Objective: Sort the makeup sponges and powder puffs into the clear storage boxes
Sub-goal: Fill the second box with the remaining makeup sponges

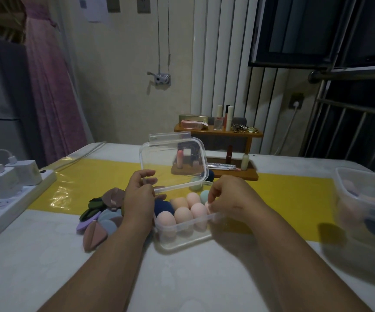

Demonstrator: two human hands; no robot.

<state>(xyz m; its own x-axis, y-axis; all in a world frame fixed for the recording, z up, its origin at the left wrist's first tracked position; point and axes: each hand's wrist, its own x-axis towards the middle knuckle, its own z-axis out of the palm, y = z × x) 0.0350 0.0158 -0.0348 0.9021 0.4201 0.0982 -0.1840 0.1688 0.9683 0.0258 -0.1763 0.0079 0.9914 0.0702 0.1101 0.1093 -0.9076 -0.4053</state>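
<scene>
A clear storage box (182, 240) stands in front of me, filled with several egg-shaped makeup sponges (183, 216) in peach, pink, navy and teal. Its clear lid (173, 163) is tilted up behind it. My left hand (140, 197) grips the lid's near left edge. My right hand (224, 197) pinches a pale pink sponge at the box's right side. A pile of flat powder puffs (102, 216) in purple, brown, green and blue lies to the left of the box. Behind the lid lie a navy sponge (210, 175) and a green sponge (195, 186).
A second clear box (366, 199) with sponges sits at the right edge, blurred. A white power strip (13, 194) with chargers lies at the left. A wooden cosmetics rack (227, 172) stands behind on the yellow mat (92, 181).
</scene>
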